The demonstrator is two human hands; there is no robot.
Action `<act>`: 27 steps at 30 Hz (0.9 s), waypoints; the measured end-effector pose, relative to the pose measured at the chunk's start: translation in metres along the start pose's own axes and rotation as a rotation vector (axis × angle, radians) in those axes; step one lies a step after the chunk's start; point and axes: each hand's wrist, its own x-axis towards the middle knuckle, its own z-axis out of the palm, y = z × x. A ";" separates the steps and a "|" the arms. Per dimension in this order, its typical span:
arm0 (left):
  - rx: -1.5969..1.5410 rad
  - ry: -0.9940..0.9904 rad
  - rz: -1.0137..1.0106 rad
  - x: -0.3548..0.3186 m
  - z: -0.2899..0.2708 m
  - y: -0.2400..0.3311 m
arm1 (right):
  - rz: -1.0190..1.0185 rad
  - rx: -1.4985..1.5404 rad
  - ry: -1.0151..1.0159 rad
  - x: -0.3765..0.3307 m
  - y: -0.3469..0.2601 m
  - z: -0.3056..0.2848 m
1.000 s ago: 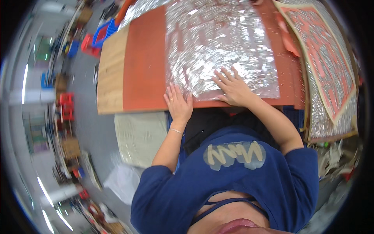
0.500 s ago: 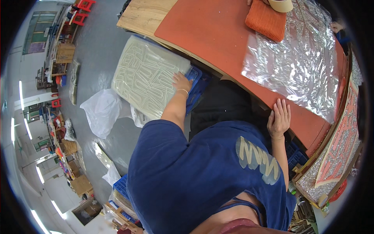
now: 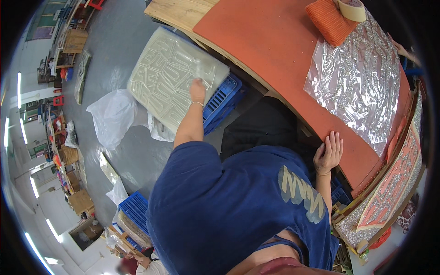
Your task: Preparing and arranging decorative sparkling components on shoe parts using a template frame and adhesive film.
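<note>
Both hands are busy: the left hand (image 3: pixel 197 89) rests fingers-down on the top pale patterned sheet (image 3: pixel 176 78) stacked on a blue crate (image 3: pixel 223 98) beside the tabletop (image 3: pixel 275 59), whether pinching it cannot be told. The right hand (image 3: pixel 328 153), fingers spread, braces the tabletop edge. Lifting one sheet flat, by its corner, looks wisest.

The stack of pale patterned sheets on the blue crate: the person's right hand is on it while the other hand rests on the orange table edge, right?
Not quite. The head view shows the left hand on the stack of pale sheets over the blue crate; the right hand rests on the orange table edge.
</note>
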 end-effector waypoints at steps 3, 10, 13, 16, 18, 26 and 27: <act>-0.717 0.668 -0.177 0.013 -0.043 -0.009 | -0.002 0.021 0.013 0.006 -0.004 0.006; -1.069 0.979 0.451 -0.031 -0.182 0.209 | 0.007 -0.030 0.023 0.002 0.004 -0.004; -1.123 0.715 0.866 -0.101 -0.172 0.314 | -0.003 0.004 0.027 0.000 0.005 -0.002; -0.875 0.153 1.289 -0.153 -0.112 0.376 | 0.052 0.097 0.029 -0.001 0.006 -0.007; -0.880 -0.025 1.482 -0.185 -0.053 0.403 | 0.321 0.404 0.092 -0.005 0.002 -0.009; -0.400 -0.506 1.514 -0.255 0.030 0.351 | 1.236 1.730 0.215 -0.011 0.065 -0.062; -0.254 -0.430 1.520 -0.256 0.023 0.346 | 1.285 1.668 0.084 -0.012 0.071 -0.067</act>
